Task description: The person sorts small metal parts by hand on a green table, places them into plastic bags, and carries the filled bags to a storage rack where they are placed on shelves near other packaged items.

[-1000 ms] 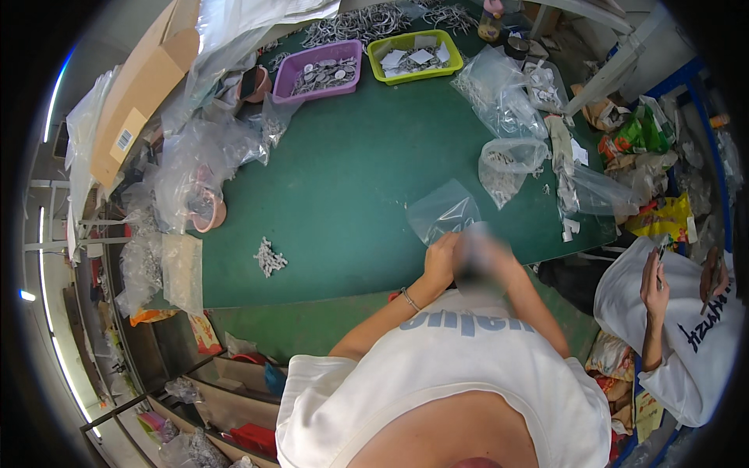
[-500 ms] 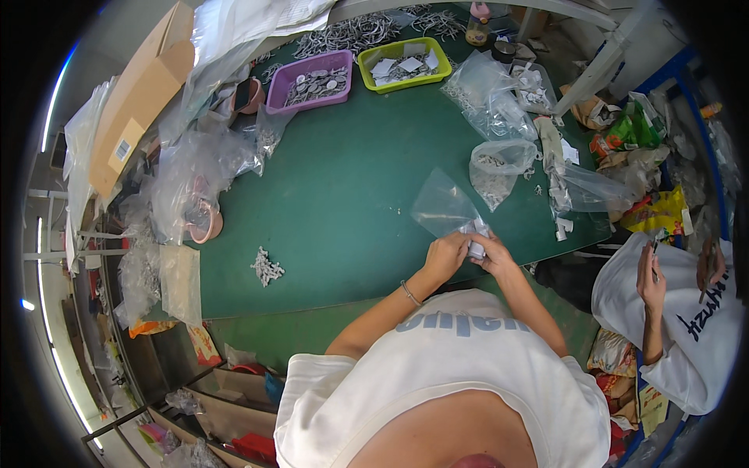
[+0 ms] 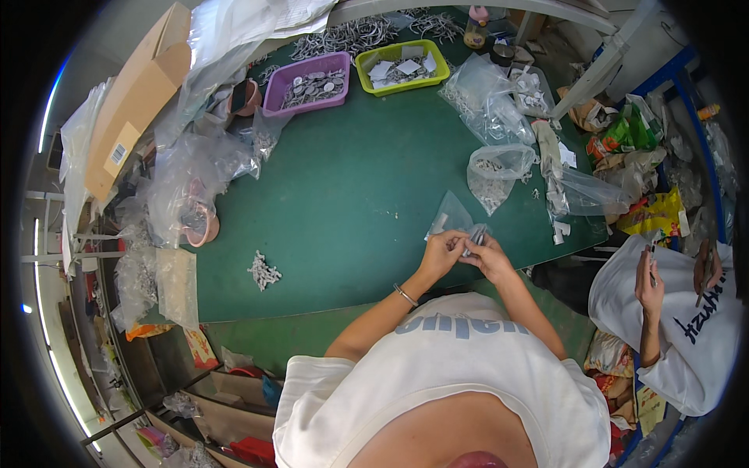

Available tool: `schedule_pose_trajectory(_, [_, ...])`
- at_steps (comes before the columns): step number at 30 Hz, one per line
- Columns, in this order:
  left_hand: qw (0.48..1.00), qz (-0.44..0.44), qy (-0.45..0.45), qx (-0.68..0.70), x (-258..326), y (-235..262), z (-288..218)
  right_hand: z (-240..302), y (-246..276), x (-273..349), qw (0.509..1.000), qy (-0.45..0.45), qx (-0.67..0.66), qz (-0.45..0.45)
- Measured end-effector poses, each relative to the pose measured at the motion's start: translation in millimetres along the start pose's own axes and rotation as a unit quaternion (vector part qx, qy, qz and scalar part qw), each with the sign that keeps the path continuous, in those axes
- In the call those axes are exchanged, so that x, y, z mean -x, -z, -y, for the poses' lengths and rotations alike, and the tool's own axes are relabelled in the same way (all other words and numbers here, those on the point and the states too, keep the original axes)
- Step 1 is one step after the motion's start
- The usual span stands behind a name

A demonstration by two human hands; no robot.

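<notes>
At the table's near right, my left hand (image 3: 443,253) and my right hand (image 3: 490,259) meet with their fingers closed on a small clear plastic bag (image 3: 452,212). The bag's loose part spreads out beyond my fingertips over the green tabletop. Something grey shows at the bundled part between my hands, too small to make out. Just past them stands an open clear bag (image 3: 493,187) holding small pale grey pieces. Away to the left, a little heap of grey pieces (image 3: 264,271) lies on the table (image 3: 335,195).
A purple basket (image 3: 271,105) of grey round parts and a yellow-green basket (image 3: 403,88) with white cards stand at the back. Plastic bags (image 3: 484,101) crowd the right side, a cardboard box (image 3: 140,109) the left. Another person (image 3: 663,312) sits at the right, holding something.
The small bag has been folded or rolled toward my hands, so less of it sticks out. My fingers have shifted on it. The other person barely moved.
</notes>
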State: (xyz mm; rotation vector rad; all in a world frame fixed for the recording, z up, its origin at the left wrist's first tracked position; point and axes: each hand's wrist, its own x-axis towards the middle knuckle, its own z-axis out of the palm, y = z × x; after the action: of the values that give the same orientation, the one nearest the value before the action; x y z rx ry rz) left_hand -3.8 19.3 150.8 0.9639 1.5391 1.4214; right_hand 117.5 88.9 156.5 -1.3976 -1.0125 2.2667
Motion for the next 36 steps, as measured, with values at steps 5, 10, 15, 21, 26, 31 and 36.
schedule_pose_trajectory(5, [0.998,-0.030,0.009,0.055,-1,-2,11,10,-16,1,0.881,0.017,0.462,-0.104])
schedule_pose_trajectory(10, [0.987,-0.065,0.066,0.131,-7,6,16,4,3,-6,0.761,0.229,0.588,-0.151])
schedule_pose_trajectory(15, [0.989,-0.064,0.048,0.128,-3,-3,16,-24,21,-16,0.774,0.275,0.505,-0.264])
schedule_pose_trajectory(21, [0.997,-0.057,0.036,0.047,-4,12,-32,-3,13,32,0.857,0.226,0.435,-0.159])
schedule_pose_trajectory(26, [0.996,0.003,-0.027,-0.079,-14,-2,-20,-12,44,38,0.870,0.195,0.410,-0.190])
schedule_pose_trajectory(31, [0.982,0.149,-0.048,-0.101,16,-56,-26,-26,59,89,0.885,0.190,0.348,-0.245])
schedule_pose_trajectory(36, [0.940,0.316,-0.069,-0.108,37,-134,-35,-62,124,151,0.957,0.121,0.096,-0.244])
